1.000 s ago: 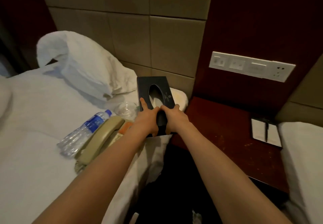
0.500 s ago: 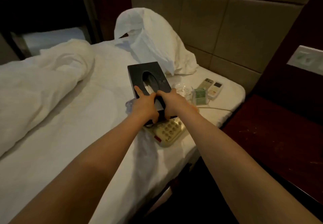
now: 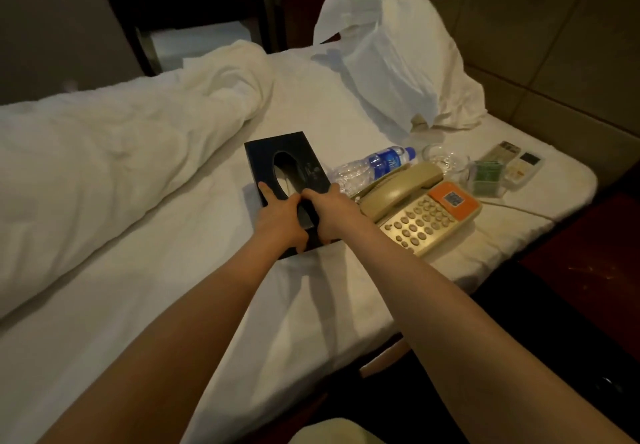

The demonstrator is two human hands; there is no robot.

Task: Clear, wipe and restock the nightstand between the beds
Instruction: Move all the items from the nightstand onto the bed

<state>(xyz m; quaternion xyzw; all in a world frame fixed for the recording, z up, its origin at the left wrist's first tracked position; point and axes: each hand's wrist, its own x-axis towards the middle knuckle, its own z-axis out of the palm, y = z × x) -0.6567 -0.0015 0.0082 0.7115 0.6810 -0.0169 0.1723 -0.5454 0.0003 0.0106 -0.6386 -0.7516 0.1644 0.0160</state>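
A black tissue box [image 3: 277, 153] with an oval opening lies on the white bed sheet [image 3: 194, 270]. My left hand [image 3: 278, 220] and my right hand [image 3: 334, 211] both grip its near end, thumbs on top. Just right of the box lie a plastic water bottle [image 3: 372, 165] and a beige telephone [image 3: 420, 208] with an orange label. The dark wooden nightstand [image 3: 595, 270] shows at the right edge.
Beyond the phone sit a glass ashtray [image 3: 445, 159], a small green packet holder [image 3: 486, 177] and two remotes [image 3: 516, 163]. A white pillow [image 3: 398, 49] stands against the padded headboard. A rumpled duvet [image 3: 104, 153] fills the bed's left side.
The tissue box went from above the nightstand edge leftward over the bed and now rests on the sheet left of the bottle and phone. Both hands kept their grip.
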